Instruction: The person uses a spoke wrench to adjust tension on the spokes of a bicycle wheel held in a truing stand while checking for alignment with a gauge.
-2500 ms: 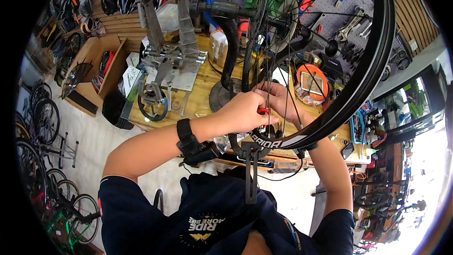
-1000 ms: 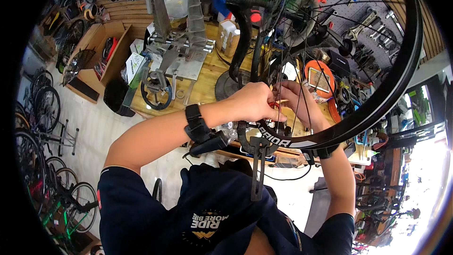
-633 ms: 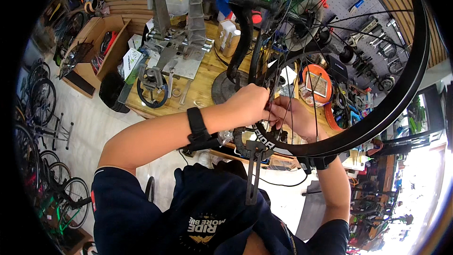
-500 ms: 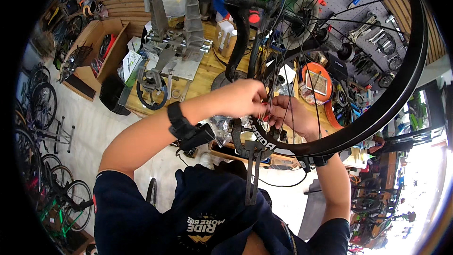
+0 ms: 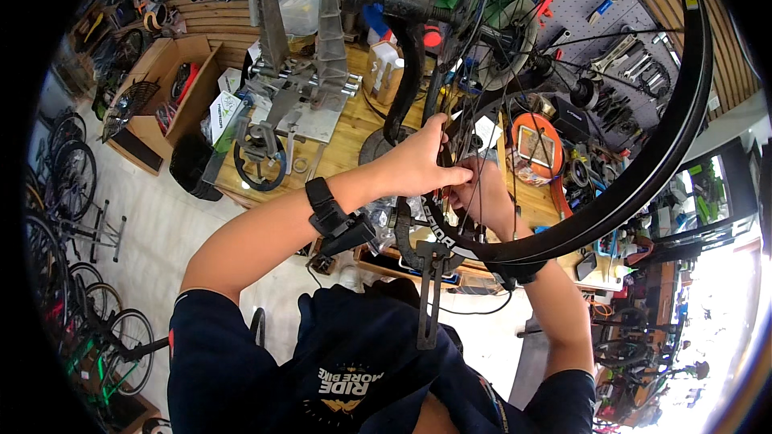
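Observation:
A black-rimmed bicycle wheel (image 5: 555,249) stands in a truing stand (image 5: 406,64), its spokes crossing in front of my right hand. At the wheel's left side, my left hand (image 5: 414,162) grips the rim, its thumb pointing right across the spokes and its index finger reaching up. The other left fingers are partly hidden. My right hand (image 5: 489,197) is behind the spokes, close by the left thumb, with its fingers curled together. What those fingers hold is hidden, though a little red shows between the hands. A slotted metal gauge arm (image 5: 429,297) hangs below the rim.
A wooden workbench (image 5: 342,149) carries a second metal stand (image 5: 293,88) and an orange round container (image 5: 537,145). Tools hang on a pegboard (image 5: 619,24) behind. An open cardboard box (image 5: 149,141) and a black bin (image 5: 193,165) stand left. Bicycles (image 5: 104,329) line the far left.
The wheel has turned a little clockwise, and its rim marking has shifted left. My left hand has gone from a pinch beside the right fingers to a wider hold on the rim.

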The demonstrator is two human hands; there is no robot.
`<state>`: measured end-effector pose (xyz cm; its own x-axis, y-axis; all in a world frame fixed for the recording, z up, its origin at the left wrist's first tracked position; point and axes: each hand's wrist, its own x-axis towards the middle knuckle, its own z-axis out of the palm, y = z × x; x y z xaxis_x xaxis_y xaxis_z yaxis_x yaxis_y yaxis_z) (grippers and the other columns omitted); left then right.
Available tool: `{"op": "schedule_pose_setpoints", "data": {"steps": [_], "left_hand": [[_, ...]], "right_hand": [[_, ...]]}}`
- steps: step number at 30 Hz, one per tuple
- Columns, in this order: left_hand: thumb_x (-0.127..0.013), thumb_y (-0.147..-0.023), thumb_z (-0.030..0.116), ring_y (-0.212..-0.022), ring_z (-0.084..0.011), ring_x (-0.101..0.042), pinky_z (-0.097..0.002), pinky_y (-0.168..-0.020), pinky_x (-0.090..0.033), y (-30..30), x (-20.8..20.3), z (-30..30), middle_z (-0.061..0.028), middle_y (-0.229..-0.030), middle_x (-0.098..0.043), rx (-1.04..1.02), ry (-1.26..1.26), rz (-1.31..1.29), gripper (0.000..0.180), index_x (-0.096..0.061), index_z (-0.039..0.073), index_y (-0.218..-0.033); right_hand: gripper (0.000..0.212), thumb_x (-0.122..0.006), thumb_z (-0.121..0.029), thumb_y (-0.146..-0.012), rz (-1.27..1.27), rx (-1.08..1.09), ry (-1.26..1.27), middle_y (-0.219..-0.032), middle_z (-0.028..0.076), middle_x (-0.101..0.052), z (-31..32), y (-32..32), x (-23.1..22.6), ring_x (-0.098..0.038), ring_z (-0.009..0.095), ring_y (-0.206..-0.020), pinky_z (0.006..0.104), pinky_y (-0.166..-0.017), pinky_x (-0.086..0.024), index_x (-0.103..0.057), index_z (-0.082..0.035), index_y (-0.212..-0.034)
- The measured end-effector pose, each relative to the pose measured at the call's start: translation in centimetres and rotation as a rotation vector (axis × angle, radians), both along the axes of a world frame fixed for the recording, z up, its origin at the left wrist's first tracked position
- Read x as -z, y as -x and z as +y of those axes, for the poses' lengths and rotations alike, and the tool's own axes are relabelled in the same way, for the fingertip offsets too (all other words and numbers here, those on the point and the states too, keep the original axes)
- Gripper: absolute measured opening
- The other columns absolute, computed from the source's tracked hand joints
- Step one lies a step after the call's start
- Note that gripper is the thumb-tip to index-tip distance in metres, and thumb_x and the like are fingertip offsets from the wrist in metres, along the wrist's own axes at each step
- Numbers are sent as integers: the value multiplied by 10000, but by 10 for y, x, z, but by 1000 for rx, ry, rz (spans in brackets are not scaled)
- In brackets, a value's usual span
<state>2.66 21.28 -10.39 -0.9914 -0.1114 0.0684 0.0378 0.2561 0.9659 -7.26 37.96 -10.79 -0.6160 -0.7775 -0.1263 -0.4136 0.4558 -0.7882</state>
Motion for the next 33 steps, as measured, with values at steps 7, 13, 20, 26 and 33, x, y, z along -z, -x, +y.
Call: {"op": "schedule_pose_setpoints", "data": {"steps": [7, 13, 20, 26, 33], "left_hand": [[-826, -721, 308, -1177, -277, -554, -369, -974, -477, 8, 11, -3, -224, -1303, -520, -57, 56, 19, 1068, -213, -123, -1483], [-846, -700, 320, -1177, -277, -552, -368, -973, -478, 11, 20, -5, -228, -1308, -518, -62, 46, 52, 1083, -241, -138, -1474], [-861, -718, 346, -1138, -247, -542, -362, -951, -485, 2, 0, -3, -178, -1240, -511, 25, -67, -2, 1062, -257, -118, -1458], [-857, -728, 340, -1106, -235, -543, -349, -934, -489, 4, 9, -1, -166, -1218, -510, -2, -50, 23, 1020, -279, -94, -1448], [-851, -694, 414, -755, -141, -526, -275, -675, -463, -6, -12, 11, -64, -852, -543, -52, -174, 148, 646, -485, -36, -978]], "right_hand": [[137, -623, -19, -861, 109, 37, 39, -661, 160, -663, -3, -4, 8, -677, 198, -631, 326, -599, -526, -669, 109, -872], [139, -581, 32, -857, -71, -49, 102, -795, 80, -682, -1, 7, 1, -646, 108, -653, 250, -569, -524, -645, 94, -964], [180, -634, 9, -886, -128, 99, 307, -797, 87, -687, 9, -23, -3, -613, 109, -646, 265, -576, -498, -647, 106, -1037], [235, -603, -39, -934, -240, 81, 177, -810, 81, -662, 9, -11, -12, -606, 102, -668, 229, -597, -490, -572, 114, -1109], [167, -607, -10, -905, -149, 176, 344, -783, 72, -676, 21, -41, -18, -626, 101, -686, 243, -610, -501, -617, 107, -1025]]}}
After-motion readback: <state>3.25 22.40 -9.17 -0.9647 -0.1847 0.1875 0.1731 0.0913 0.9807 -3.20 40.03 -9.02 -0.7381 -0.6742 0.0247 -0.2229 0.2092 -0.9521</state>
